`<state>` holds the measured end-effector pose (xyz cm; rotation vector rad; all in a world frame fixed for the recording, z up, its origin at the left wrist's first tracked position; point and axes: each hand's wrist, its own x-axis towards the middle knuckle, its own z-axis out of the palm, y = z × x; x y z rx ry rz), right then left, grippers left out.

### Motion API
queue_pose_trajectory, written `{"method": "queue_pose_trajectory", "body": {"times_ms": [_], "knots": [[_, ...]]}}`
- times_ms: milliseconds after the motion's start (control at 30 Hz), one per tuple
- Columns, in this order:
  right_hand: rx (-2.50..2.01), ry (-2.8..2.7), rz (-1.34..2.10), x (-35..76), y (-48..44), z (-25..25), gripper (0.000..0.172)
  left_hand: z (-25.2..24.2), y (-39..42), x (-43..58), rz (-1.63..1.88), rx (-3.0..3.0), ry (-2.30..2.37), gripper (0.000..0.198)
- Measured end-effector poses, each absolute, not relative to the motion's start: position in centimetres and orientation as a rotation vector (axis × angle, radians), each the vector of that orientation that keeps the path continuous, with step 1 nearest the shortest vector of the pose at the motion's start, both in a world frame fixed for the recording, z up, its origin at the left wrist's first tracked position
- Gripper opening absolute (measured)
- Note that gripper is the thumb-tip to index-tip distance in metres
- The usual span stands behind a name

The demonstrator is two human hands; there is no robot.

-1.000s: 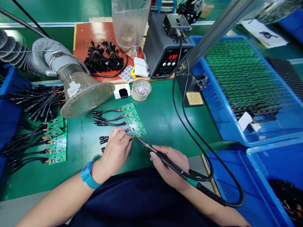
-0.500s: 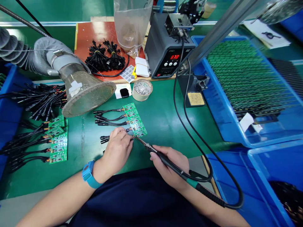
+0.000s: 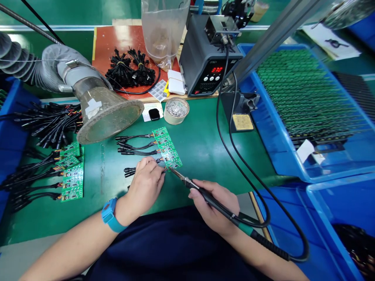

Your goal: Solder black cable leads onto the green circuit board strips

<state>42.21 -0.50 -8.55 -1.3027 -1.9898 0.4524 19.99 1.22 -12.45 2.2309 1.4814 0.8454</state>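
The right hand [image 3: 218,205] grips a soldering iron [image 3: 212,201] like a pen, its tip at the near corner of a green circuit board [image 3: 166,147]; whether they touch cannot be told. The left hand [image 3: 148,177] pinches a cable that its fingers mostly hide, coloured wires showing just beside that corner. A blue band [image 3: 111,219] circles the left wrist. The board lies flat on the green surface [image 3: 205,148], in front of both hands, with black cables [image 3: 139,148] running left from it. Farther left, more wired boards [image 3: 72,183] lie near a funnel [image 3: 99,97] on a grey hose. Beyond the board stand a small round tub [image 3: 176,118] of silvery bits and a soldering station [image 3: 190,50] with a lit red display. To the right, a blue bin [image 3: 336,171] holds rows of green boards [image 3: 304,93].
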Motion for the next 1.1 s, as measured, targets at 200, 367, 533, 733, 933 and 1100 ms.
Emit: {"method": "queue_pose_trajectory", "body": {"times_ms": [200, 367, 533, 733, 933, 1100], "knots": [[-1.265, -1.971, 0.464, 41.9, -0.4, -8.7, 0.01, -12.5, 1.2, 20.0, 0.821, 2.239, 1.494, 0.011], [-1.263, -1.968, 0.456, 41.9, -0.3, -8.7, 0.01, -12.4, 1.2, 19.9, 0.861, 2.287, 1.465, 0.01], [-1.265, -1.953, 0.462, 42.1, -0.3, -8.5, 0.011, -12.4, 1.6, 19.7, 0.899, 2.303, 1.377, 0.015], [-1.255, -1.946, 0.453, 42.2, -0.2, -8.4, 0.011, -11.8, 2.2, 19.4, 0.83, 2.383, 1.277, 0.017], [-1.235, -1.94, 0.477, 42.1, -0.1, -8.5, 0.011, -11.1, 2.7, 19.2, 0.714, 2.419, 1.252, 0.02], [-1.221, -1.936, 0.498, 41.9, 0.1, -8.5, 0.01, -11.1, 2.9, 19.3, 0.717, 2.424, 1.249, 0.021]]}}
